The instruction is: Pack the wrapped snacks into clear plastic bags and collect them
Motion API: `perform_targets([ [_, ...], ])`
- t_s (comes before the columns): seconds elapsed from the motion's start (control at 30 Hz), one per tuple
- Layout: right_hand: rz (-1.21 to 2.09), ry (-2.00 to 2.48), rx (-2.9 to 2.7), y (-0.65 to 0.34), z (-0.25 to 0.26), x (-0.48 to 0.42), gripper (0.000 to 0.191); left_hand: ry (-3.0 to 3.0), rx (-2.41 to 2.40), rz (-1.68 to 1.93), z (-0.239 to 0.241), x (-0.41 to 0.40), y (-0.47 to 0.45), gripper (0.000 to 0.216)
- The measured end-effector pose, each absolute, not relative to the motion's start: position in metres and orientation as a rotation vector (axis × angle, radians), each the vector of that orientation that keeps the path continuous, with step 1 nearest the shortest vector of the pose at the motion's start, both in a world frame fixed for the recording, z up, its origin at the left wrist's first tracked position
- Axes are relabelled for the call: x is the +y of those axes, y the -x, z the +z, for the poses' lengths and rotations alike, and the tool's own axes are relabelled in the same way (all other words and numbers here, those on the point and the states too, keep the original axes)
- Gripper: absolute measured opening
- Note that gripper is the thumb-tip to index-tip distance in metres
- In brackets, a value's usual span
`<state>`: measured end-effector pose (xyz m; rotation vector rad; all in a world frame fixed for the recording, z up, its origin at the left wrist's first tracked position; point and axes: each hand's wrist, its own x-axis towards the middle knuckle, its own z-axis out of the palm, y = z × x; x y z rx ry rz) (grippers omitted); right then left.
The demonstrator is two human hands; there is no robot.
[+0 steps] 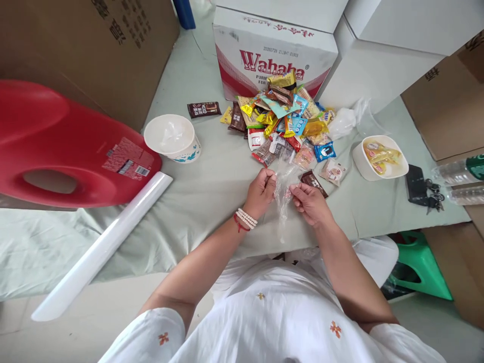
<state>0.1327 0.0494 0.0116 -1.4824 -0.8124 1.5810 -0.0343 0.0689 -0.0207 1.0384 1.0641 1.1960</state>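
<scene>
A clear plastic bag [283, 194] hangs between my two hands, crumpled and see-through, its lower end trailing toward the table's front edge. My left hand [261, 191] pinches its left side, fingers curled. On the right side, my right hand [308, 201] grips it between thumb and fingers. Just beyond the bag lies a heap of wrapped snacks [282, 118] in yellow, blue, brown and red packaging. A brown-wrapped bar [313, 182] lies close to my right hand, with a pale wrapped snack [333, 172] beside it.
A paper tub [172, 138] with clear plastic inside stands left, near a lone chocolate bar [204, 109]. A white bowl [381, 157] holding yellow packets is right, beside a black case with keys [419, 186]. A Wahaha carton [274, 58], red jug [68, 146] and white tube [104, 247] surround the area.
</scene>
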Motion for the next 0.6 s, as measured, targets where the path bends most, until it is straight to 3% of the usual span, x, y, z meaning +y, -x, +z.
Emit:
perform_targets([
  [0.27,1.463,1.56,-0.86,-0.167,0.012,0.058,0.054,-0.962,1.338,1.196,-0.021,0.099,0.066,0.017],
  [0.4,1.434,1.587,-0.922,-0.164,0.007,0.055,0.051,-1.107,1.639,1.277,-0.001,0.075,0.056,0.035],
  [0.5,1.441,1.55,-0.949,-0.161,0.006,0.054,0.047,-1.194,1.683,1.095,0.005,0.045,0.045,0.062],
  [0.6,1.457,1.519,-0.966,-0.168,0.007,0.057,0.048,-1.133,1.536,0.897,0.0,0.025,0.048,0.067],
])
